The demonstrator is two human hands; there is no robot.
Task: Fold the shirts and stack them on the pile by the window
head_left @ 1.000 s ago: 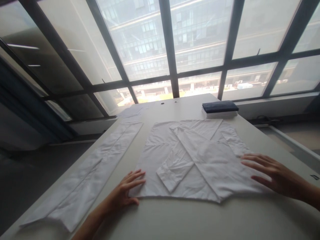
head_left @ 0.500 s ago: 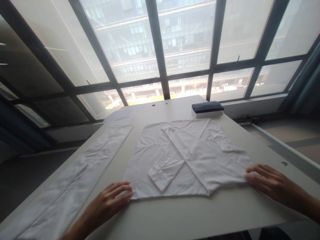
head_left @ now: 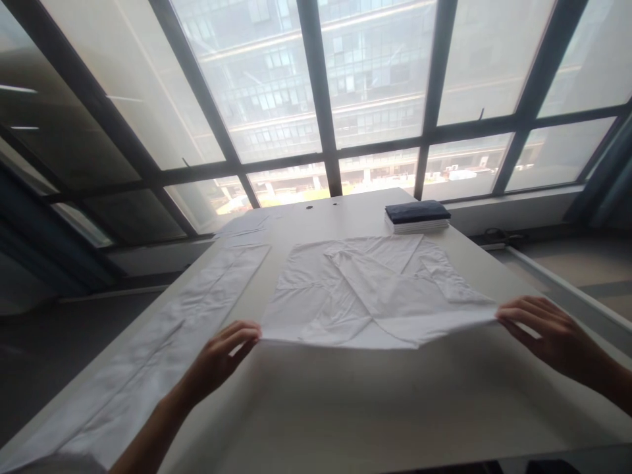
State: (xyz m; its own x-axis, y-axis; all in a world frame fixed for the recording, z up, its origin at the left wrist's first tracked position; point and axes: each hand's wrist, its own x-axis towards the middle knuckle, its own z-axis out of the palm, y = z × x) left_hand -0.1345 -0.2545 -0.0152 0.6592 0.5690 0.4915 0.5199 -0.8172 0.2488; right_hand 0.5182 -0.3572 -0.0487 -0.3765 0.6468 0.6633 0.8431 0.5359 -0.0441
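A white shirt lies spread on the table, its sleeves folded inward across the body. My left hand pinches the near left corner of its hem. At the near right corner my right hand grips the same hem between thumb and fingers. The near edge hangs raised off the tabletop between my two hands, while the far part of the shirt still rests flat. The lower sleeve is partly hidden by the lifted cloth.
The white table reaches toward tall windows. Along its left side lies a long strip of folded white cloth, with more white cloth beyond. A folded dark blue garment tops a white stack at the far right.
Both hands have risen and moved away from me, lifting the shirt's near edge off the table. The fingers, earlier resting at the corners, now pinch the hem.
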